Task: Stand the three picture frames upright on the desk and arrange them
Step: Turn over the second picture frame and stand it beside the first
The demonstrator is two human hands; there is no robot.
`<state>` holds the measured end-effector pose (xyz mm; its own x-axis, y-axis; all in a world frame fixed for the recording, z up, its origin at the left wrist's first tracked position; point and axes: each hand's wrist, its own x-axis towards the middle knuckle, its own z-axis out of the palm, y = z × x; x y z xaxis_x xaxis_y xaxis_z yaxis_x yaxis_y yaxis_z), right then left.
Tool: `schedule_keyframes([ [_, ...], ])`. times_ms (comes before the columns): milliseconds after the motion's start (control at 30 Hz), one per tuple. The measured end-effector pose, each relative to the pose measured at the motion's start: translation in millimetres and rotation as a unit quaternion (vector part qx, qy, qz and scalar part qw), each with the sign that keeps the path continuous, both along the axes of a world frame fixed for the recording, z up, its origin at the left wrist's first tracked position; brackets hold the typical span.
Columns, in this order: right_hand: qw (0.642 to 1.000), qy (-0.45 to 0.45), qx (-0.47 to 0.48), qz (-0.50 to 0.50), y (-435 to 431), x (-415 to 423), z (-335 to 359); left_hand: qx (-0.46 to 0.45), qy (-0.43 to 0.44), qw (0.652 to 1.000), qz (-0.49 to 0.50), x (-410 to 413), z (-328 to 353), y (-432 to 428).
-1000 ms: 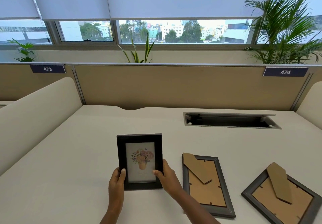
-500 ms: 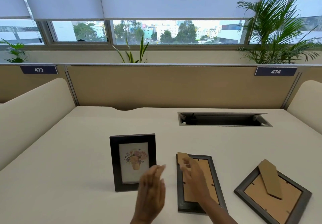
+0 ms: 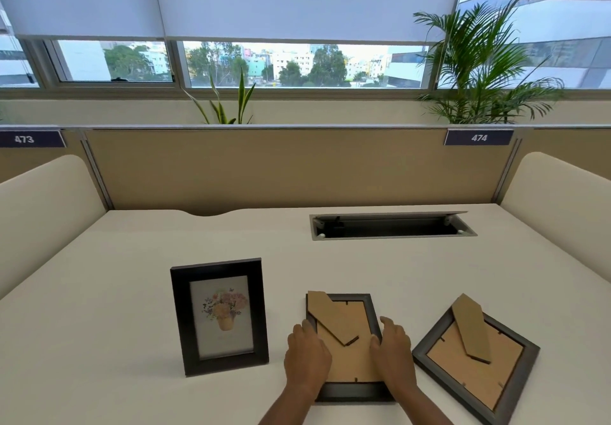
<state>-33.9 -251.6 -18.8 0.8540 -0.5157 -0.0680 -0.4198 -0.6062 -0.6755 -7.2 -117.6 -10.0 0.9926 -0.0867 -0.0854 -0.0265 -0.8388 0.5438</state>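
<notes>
A black frame with a flower picture [image 3: 220, 316] stands upright on the white desk [image 3: 115, 292], left of centre. A second frame [image 3: 347, 352] lies face down in the middle, its cardboard back and stand flap showing. My left hand [image 3: 307, 355] rests on its left edge and my right hand [image 3: 395, 352] on its right edge, fingers curled onto the frame. The frame still lies flat on the desk. A third frame [image 3: 476, 358] lies face down at the right, turned at an angle, untouched.
An open cable hatch [image 3: 390, 226] is set into the desk at the back right. Beige partition panels [image 3: 264, 166] close off the back, with padded dividers [image 3: 43, 213] at both sides. Plants stand behind the partition.
Both hands let go of the flower frame, which stays standing, and moved right onto the two side edges of the middle face-down frame.
</notes>
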Motion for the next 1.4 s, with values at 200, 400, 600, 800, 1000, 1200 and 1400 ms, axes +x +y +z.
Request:
schedule_keyframes([
  [200, 0.998, 0.054, 0.03, 0.017, 4.8, 5.0, 8.7, -0.068, 0.092, 0.992, 0.061, 6.4, 12.0, -10.4],
  [400, 0.991, 0.053, 0.12, -0.008, -2.7, 15.1, 11.0, -0.152, 0.171, 0.966, 0.121, 16.0, 18.0, 0.3],
  [600, 0.979, 0.005, 0.205, 0.001, -27.5, 20.1, 21.7, -0.353, 0.234, 0.894, 0.148, 20.0, 25.3, 11.0],
  [800, 0.965, -0.068, 0.198, 0.157, -54.5, 17.1, 45.0, -0.51, 0.308, 0.778, 0.198, 22.2, 67.3, 14.7],
  [1000, 0.942, -0.225, 0.148, 0.203, -52.0, 11.8, 56.0, -0.579, 0.345, 0.714, 0.188, 25.5, 84.2, 16.3],
  [1200, 0.916, -0.314, 0.168, 0.182, -40.1, 14.9, 65.8, -0.558, 0.322, 0.757, 0.109, 22.3, 82.9, 28.6],
  [1400, 0.897, -0.317, 0.276, 0.134, -31.4, 22.5, 59.7, -0.416, 0.228, 0.875, 0.099, 17.7, 65.5, 28.9],
])
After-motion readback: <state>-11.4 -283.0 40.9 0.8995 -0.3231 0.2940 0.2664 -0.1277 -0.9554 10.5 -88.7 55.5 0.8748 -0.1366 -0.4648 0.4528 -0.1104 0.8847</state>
